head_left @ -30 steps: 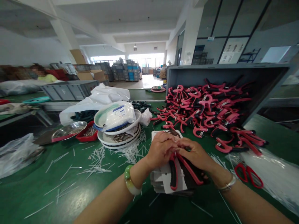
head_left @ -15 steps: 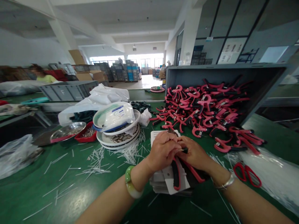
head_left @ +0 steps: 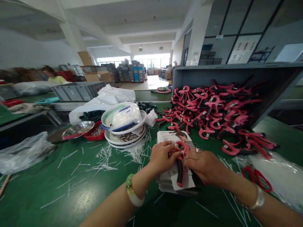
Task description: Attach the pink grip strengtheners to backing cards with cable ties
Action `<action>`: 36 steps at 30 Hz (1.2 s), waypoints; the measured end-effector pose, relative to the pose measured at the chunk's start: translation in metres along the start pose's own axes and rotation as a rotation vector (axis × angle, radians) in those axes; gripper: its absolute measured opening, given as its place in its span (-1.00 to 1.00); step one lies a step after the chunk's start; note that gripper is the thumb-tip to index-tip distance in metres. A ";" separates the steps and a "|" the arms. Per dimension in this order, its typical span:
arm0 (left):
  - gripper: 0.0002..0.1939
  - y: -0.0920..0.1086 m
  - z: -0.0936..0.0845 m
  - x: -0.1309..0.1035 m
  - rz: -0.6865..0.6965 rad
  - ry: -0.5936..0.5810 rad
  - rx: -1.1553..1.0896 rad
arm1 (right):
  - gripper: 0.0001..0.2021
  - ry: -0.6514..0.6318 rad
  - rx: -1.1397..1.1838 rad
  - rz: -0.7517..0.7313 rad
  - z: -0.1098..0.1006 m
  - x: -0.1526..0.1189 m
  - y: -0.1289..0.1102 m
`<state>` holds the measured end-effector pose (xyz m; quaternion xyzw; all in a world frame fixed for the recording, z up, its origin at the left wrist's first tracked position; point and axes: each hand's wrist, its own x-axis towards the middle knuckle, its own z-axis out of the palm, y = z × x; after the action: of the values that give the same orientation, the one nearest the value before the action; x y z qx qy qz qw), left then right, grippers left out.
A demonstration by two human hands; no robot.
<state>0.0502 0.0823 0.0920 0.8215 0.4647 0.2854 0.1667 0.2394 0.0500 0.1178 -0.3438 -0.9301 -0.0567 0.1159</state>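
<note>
Red-and-black plier-like clippers [head_left: 181,171] lie on a white printed card [head_left: 175,179], on top of a stack of cards [head_left: 165,136]. My left hand [head_left: 162,157] is closed on the clippers near their curved red head, with thumb and fingers pinching at the pivot. Just to the right, my right hand [head_left: 208,165] has its fingers pressed together against the clippers' side. A thin pale line shows near its fingertips, but what it pinches is hidden. The second handle is mostly covered by this hand.
A grey crate [head_left: 227,74] on its side spills many similar clippers [head_left: 213,107]. Red-handled scissors [head_left: 257,178] lie right, by a clear plastic bag [head_left: 281,179]. Loose white ties [head_left: 105,159], stacked plates [head_left: 125,138], a red tray [head_left: 94,132] and a metal bowl [head_left: 79,128] are left.
My hands, together over the clippers before, have moved apart: the right went right and the left slightly down. The clippers' red head and the card's printed top now show.
</note>
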 end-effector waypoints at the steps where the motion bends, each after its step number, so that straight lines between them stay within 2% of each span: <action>1: -0.76 0.001 0.000 -0.001 -0.012 -0.003 0.011 | -0.79 -0.068 -0.009 0.004 -0.002 0.000 -0.002; 4: -0.75 0.002 -0.002 -0.003 -0.041 -0.014 0.049 | -0.82 -0.164 0.042 0.057 -0.004 0.002 -0.004; 7: -0.73 0.004 -0.003 -0.005 -0.065 -0.024 0.076 | -0.82 -0.144 0.205 0.072 -0.004 0.003 -0.002; 11: -0.65 0.005 -0.003 -0.008 -0.122 -0.028 0.120 | -0.83 -0.145 0.366 0.018 -0.006 0.005 0.001; 17: -0.65 0.003 0.001 -0.009 -0.132 0.038 0.096 | -0.84 -0.166 0.363 0.015 -0.014 0.014 -0.001; 20: -0.62 -0.003 -0.004 -0.006 -0.147 0.047 -0.069 | -0.83 -0.169 0.373 -0.018 -0.021 0.010 -0.004; 23: -0.58 -0.014 -0.022 -0.013 -0.200 0.047 -0.327 | -0.79 -0.145 0.417 -0.053 -0.029 -0.002 -0.008; 25: -0.57 -0.025 -0.038 -0.027 -0.240 0.043 -0.478 | -0.80 -0.136 0.372 -0.017 -0.031 -0.010 -0.013; 27: -0.55 -0.034 -0.048 -0.047 -0.288 -0.023 -0.615 | -0.84 -0.138 0.261 0.044 -0.029 -0.014 -0.019; 29: -0.54 -0.038 -0.049 -0.066 -0.313 -0.100 -0.792 | -0.87 -0.136 0.146 0.078 -0.023 -0.014 -0.025; 31: -0.50 -0.036 -0.041 -0.080 -0.309 -0.138 -0.932 | -0.82 -0.108 0.060 0.076 -0.016 -0.012 -0.031; 33: -0.61 -0.029 -0.027 -0.085 -0.329 -0.034 -0.932 | -0.79 -0.038 0.016 0.073 -0.008 -0.011 -0.035; 36: -0.78 -0.017 -0.010 -0.079 -0.260 0.182 -0.733 | -0.77 0.098 0.037 0.110 0.000 -0.010 -0.041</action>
<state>0.0001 0.0231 0.0659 0.6132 0.4449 0.4807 0.4417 0.2202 0.0132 0.1138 -0.3889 -0.9040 -0.0498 0.1706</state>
